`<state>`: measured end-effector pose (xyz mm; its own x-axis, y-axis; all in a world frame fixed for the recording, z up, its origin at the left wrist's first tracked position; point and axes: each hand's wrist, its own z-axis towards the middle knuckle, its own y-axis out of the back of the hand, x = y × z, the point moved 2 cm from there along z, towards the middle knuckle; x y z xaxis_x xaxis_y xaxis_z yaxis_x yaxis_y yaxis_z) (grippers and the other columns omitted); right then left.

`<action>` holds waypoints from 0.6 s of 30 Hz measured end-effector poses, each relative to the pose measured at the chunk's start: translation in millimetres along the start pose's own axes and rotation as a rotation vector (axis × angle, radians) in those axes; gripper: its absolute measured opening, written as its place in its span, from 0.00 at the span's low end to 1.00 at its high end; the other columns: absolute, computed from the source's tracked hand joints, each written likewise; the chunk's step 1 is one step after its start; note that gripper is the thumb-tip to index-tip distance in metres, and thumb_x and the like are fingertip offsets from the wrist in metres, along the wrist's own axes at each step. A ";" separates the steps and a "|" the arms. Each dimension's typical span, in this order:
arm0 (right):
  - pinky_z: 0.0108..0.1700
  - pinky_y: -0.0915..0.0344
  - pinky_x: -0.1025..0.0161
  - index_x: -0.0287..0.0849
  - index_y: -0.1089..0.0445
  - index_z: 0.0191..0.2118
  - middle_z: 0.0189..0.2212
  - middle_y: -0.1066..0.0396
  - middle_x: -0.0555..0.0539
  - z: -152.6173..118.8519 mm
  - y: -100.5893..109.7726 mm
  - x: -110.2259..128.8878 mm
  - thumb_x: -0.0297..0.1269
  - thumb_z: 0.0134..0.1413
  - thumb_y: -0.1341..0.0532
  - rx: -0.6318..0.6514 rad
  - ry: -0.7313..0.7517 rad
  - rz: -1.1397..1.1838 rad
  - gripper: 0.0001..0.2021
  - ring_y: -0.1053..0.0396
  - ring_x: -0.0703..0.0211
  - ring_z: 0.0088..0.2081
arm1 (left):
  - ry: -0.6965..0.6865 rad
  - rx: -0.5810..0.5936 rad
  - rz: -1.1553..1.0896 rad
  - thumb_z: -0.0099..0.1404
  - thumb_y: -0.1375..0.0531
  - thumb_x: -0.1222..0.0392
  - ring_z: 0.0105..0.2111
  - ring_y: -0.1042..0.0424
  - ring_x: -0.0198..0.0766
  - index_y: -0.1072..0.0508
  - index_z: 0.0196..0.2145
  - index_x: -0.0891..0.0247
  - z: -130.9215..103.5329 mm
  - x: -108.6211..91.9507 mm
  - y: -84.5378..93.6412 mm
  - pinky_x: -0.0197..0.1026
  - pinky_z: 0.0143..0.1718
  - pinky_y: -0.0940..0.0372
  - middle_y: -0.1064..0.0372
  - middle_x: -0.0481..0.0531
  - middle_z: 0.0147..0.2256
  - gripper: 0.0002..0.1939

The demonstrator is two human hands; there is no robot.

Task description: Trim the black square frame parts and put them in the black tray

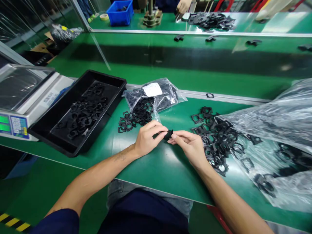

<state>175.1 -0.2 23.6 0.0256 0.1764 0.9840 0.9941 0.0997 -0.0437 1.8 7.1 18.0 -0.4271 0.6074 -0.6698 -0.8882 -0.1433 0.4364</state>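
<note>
The left hand (148,138) and the right hand (191,146) meet above the counter (146,172), and the 2 grips are narrow, closed at the fingertips on 1 black part (168,134). The left grip pinches its left side, the right grip its right side; fingers cover some of the part, so I cannot tell its full shape.

Ahead and left of the grip lies 1 small pile of black frame pieces (140,115), against 1 clear bag (162,99) that bears 1 white label (152,89) and contains more dark pieces. Farther left of the grip stands 1 black tray (52,138), with loose black pieces too tangled to count. Beyond it, at the far left, is 1 scale (48,92).

Right of the grip, 1 larger heap of black frame pieces (218,139) spreads out, again too overlapped to count. It reaches 1 big clear bag (270,110) at the far right, with more black pieces inside. Ahead and right of the grip, 1 lone frame piece (210,95) rests on a metal rail (234,98).

Farther ahead of the grip, 4 curved black pieces (211,38) lie in a row; past them are 1 blue bin (120,14), 1 roll of tape (104,17), 1 far heap of black parts (212,21) and, beside that heap, 1 hand of another person (183,7).
</note>
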 end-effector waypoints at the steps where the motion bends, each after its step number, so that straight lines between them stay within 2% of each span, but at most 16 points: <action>1: 0.33 0.23 0.59 0.42 0.21 0.31 0.23 0.21 0.48 0.0 -0.2 0.0 0.52 0.43 0.26 0.004 0.007 -0.002 0.18 0.22 0.55 0.26 | -0.010 0.000 0.012 0.69 0.40 0.61 0.35 0.26 0.35 0.22 0.36 0.62 -0.1 0.0 0.1 0.38 0.38 0.31 0.26 0.51 0.33 0.06; 9: 0.33 0.23 0.59 0.42 0.21 0.30 0.22 0.22 0.48 -0.4 -0.5 3.2 0.55 0.43 0.27 0.007 0.038 -0.051 0.19 0.23 0.55 0.26 | -0.047 0.007 0.125 0.70 0.41 0.60 0.36 0.27 0.37 0.22 0.35 0.61 0.7 -1.0 0.6 0.41 0.41 0.31 0.26 0.52 0.33 0.08; 13: 0.34 0.23 0.59 0.42 0.21 0.31 0.23 0.22 0.48 -0.9 -1.3 3.5 0.54 0.43 0.27 0.012 0.021 -0.036 0.19 0.23 0.56 0.26 | -0.053 0.039 0.084 0.71 0.43 0.63 0.39 0.26 0.37 0.23 0.36 0.62 -0.2 -1.8 0.4 0.40 0.43 0.30 0.26 0.54 0.37 0.08; 18: 0.33 0.24 0.60 0.41 0.21 0.31 0.22 0.22 0.47 0.2 -1.6 2.2 0.54 0.43 0.26 0.025 -0.015 0.005 0.19 0.24 0.57 0.25 | -0.039 0.059 0.051 0.72 0.44 0.62 0.38 0.26 0.36 0.23 0.37 0.61 -1.4 0.1 0.1 0.39 0.43 0.30 0.26 0.53 0.37 0.10</action>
<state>173.6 0.2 25.7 0.0283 0.1920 0.9810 0.9909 0.1237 -0.0528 1.4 6.1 17.0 -0.4636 0.6308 -0.6222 -0.8534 -0.1291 0.5050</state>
